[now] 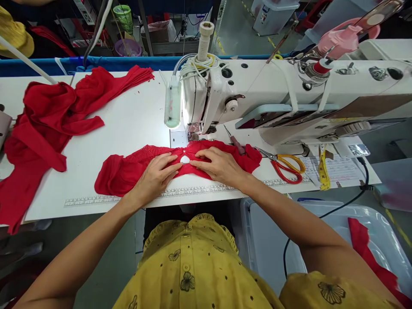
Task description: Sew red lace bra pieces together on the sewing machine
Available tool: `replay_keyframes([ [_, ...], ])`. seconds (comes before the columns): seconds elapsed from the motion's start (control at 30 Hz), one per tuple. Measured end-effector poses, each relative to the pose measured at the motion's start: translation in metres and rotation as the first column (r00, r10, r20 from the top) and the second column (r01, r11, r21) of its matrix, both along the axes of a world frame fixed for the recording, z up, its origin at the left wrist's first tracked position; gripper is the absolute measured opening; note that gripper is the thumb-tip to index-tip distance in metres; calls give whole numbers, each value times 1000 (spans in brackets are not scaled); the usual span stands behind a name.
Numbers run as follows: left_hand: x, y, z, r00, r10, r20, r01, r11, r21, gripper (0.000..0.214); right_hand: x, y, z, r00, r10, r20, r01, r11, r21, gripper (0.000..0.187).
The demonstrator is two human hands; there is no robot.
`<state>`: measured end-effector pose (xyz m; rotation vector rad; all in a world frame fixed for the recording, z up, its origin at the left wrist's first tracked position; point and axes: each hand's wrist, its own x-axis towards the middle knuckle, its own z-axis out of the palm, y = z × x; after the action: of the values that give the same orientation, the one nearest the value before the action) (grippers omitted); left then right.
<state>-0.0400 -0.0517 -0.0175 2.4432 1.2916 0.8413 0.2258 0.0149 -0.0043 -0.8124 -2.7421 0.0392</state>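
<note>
A red garment piece (128,171) with a lace band lies across the front of the white sewing table, its upper edge at the needle area of the sewing machine (206,103). My left hand (159,174) grips the cloth just left of a small gap that shows white. On the gap's right side, my right hand (222,165) has its thumb and bent fingers on the same garment. Both sets of fingertips touch the cloth, close to each other; the undersides of the fingers are hidden. The machine's lamp (173,105) lights this spot.
More red fabric (48,116) is heaped at the left. Orange-and-yellow-handled scissors (286,167) and a seam ripper (236,141) lie right of the needle. A ruler strip (180,192) runs along the front edge. A tape measure (323,171) hangs by papers. A plastic bin (270,231) stands below.
</note>
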Motion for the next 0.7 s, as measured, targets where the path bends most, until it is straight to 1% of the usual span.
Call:
replay_keyframes([
  [0.13,-2,2,-2,1000,-21,-23,22,999,39,32,-5,2,7,998,-20,-53,19,999,-27,32],
  [0.27,-4,6,-4,998,-20,-54,22,999,46,35,-12,9,7,990,125,-64,-123,992,21,30],
  [0.33,-5,9,-4,997,-18,-70,21,999,50,34,-13,15,5,985,167,-45,-167,986,6,31],
  [0.43,-7,11,-3,997,-17,-75,21,998,51,32,-11,23,3,984,162,-72,-167,983,-73,34],
  [0.53,-7,14,-2,999,-19,-51,21,999,39,30,-9,27,4,980,147,-133,-167,974,-155,32],
  [0.63,-8,17,0,999,-11,-37,11,1000,-1,30,-10,30,6,974,141,-178,-182,953,-242,29],
  [0.7,-11,20,4,997,-2,-71,-1,999,-42,30,-11,33,8,969,147,-199,-202,934,-295,26],
])
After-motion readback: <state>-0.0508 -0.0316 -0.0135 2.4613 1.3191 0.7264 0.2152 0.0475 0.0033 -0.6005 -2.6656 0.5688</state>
